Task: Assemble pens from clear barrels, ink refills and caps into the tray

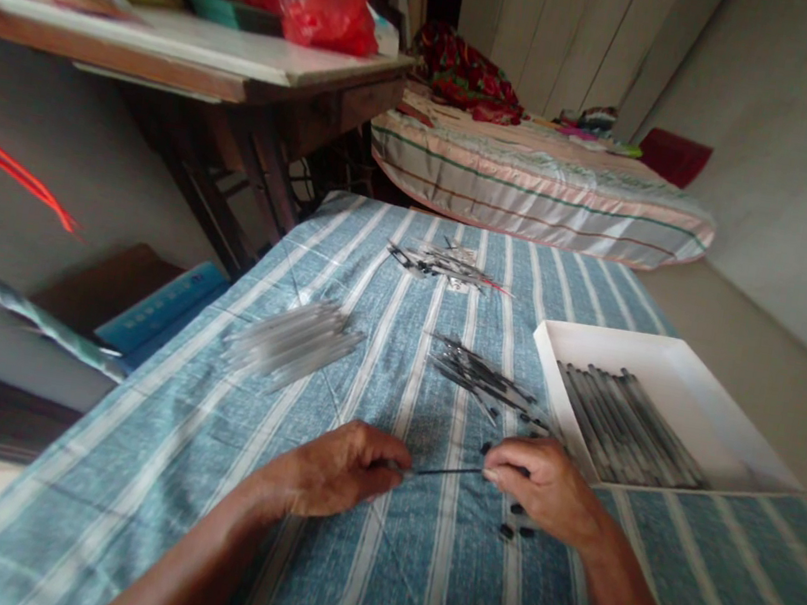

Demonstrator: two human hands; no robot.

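A thin dark pen refill (pixel 450 470) spans the gap between my two hands above the striped cloth. My left hand (pixel 340 467) is closed around what looks like a clear pen barrel, mostly hidden by the fingers, with the refill's left end at its mouth. Thumb and fingers of my right hand (pixel 536 479) pinch the refill's other end. Several small black caps (pixel 507 531) lie beside and under the right hand. Beyond it is a loose pile of dark refills (pixel 480 375). To the left lies a bundle of clear barrels (pixel 296 339).
An open white box (pixel 721 411) at the right holds a row of dark-cored pens (pixel 627 427). Farther back on the cloth lies another pile of thin parts (pixel 446 266). A wooden table (pixel 184 47) with a red plastic bag (pixel 326 8) stands left; a bed (pixel 543 182) is behind.
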